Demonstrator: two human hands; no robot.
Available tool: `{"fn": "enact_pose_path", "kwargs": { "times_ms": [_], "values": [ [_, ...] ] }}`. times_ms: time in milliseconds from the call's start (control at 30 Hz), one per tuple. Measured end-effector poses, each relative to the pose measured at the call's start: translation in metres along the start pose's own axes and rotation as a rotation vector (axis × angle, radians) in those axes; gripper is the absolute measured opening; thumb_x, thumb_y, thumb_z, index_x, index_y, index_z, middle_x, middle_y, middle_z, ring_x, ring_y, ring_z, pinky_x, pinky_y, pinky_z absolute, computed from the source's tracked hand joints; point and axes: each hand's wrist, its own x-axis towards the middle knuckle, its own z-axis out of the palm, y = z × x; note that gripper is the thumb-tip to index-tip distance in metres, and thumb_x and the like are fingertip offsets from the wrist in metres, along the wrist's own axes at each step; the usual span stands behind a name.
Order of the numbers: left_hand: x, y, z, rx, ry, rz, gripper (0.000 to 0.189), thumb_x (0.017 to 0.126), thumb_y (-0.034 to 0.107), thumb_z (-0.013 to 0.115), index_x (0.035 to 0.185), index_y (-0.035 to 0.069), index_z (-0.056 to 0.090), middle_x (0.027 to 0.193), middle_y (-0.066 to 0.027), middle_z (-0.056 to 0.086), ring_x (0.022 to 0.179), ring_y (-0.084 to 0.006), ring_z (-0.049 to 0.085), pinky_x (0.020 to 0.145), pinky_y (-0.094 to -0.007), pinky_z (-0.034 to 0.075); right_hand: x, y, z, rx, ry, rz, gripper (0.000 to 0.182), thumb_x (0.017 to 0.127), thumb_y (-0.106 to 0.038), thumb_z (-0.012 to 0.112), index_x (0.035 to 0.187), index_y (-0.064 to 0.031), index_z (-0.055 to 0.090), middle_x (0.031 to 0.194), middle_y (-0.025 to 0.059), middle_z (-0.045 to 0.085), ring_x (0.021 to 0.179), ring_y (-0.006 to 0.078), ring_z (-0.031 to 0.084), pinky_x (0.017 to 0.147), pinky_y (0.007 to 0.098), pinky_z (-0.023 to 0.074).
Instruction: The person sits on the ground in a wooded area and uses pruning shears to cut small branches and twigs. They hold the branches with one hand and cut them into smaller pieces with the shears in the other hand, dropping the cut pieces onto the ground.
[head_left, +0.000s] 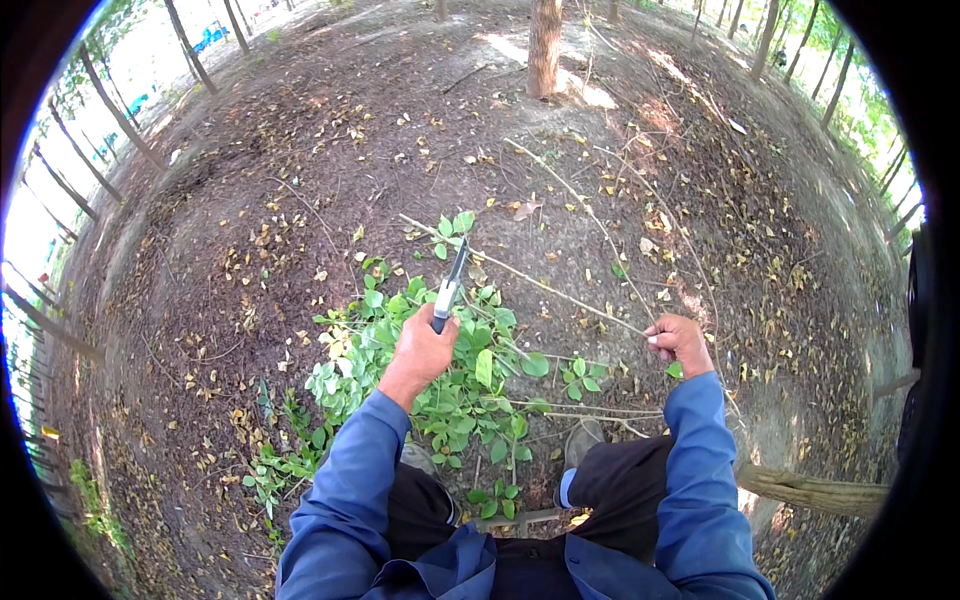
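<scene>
My left hand (421, 351) grips a cutting tool (448, 291) with a pale handle and a dark, narrow blade pointing away from me. The blade's tip lies beside a thin leafy branch (559, 291), by its green leaves; I cannot tell whether they touch. Between thumb and fingers, my right hand (681, 343) pinches this branch's near end. A second bare stick (581, 199) also runs into the right hand's grip. Below my left hand spreads a heap of green leafy cuttings (457, 401), partly covered by the hand and forearm.
More bare twigs (600, 412) lie between my shoes (581, 442). A thick wooden pole (814, 489) extends at the right. Ahead stands a tree trunk (545, 49), with thinner trunks around the rim. Fallen yellow leaves (262, 247) cover much of the soil.
</scene>
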Motion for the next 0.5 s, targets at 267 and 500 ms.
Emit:
{"fn": "enact_pose_path", "kwargs": {
  "times_ms": [267,500],
  "values": [
    [0.004,-0.007,0.008,-0.098,-0.078,-0.112,0.027,0.083,0.023,0.061,0.092,-0.003,0.057,0.071,-0.0064,0.056,0.065,-0.0159,0.050,0.061,-0.0317,0.041,-0.001,-0.004,0.001,-0.001,-0.053,-0.030,0.012,0.074,-0.004,0.062,0.084,0.0020,0.066,0.064,0.0057,0.062,0.046,0.0059,0.049,0.043,0.0203,0.0378],
    [-0.007,0.014,-0.002,-0.297,-0.180,-0.182,0.022,0.085,0.018,0.059,0.096,0.000,0.056,0.076,-0.0024,0.055,0.067,-0.0112,0.049,0.061,-0.0276,0.040,-0.002,-0.009,0.003,-0.019,-0.080,0.023,0.012,0.074,-0.003,0.062,0.084,0.0019,0.066,0.063,0.0054,0.062,0.045,0.0055,0.048,0.041,0.0203,0.0373]
  ]
}}
